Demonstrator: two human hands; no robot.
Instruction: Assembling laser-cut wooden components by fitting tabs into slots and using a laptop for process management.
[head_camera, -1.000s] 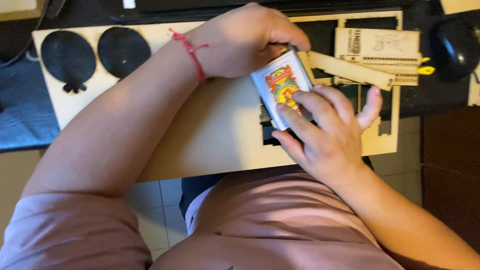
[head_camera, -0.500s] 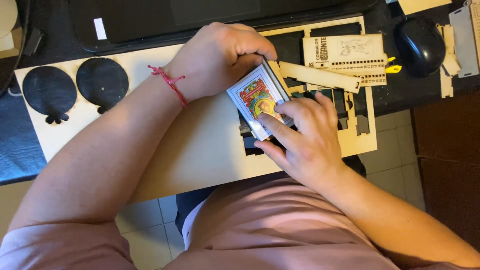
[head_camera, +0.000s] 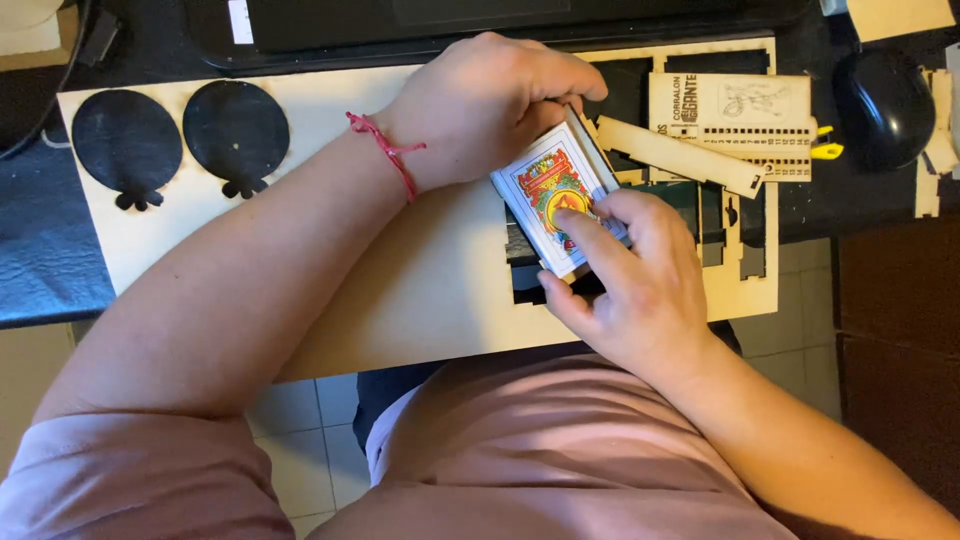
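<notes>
two black balloon shapes (head_camera: 180, 140) lie at the left end of the plywood sheet (head_camera: 400, 300), which rests on the dark table (head_camera: 50, 250). a red string bracelet (head_camera: 385, 150) sits on the left wrist. the left hand (head_camera: 480, 105) comes over the sheet's upper middle, its fingers (head_camera: 570, 80) curled tight around the top end of a card deck (head_camera: 555, 195). the deck is tilted, face card up, above the cut-out gaps in the sheet's right half. the right hand (head_camera: 640, 285) cups the deck's lower end from below, fingers (head_camera: 590, 235) clamped on it with the forefinger pressed on the top card. just right of the deck a loose wood strip (head_camera: 680, 155) lies slanted on the sheet, and an engraved panel (head_camera: 735, 120) is beside it. a black mouse (head_camera: 885, 105) is on the table past the sheet's right edge.
</notes>
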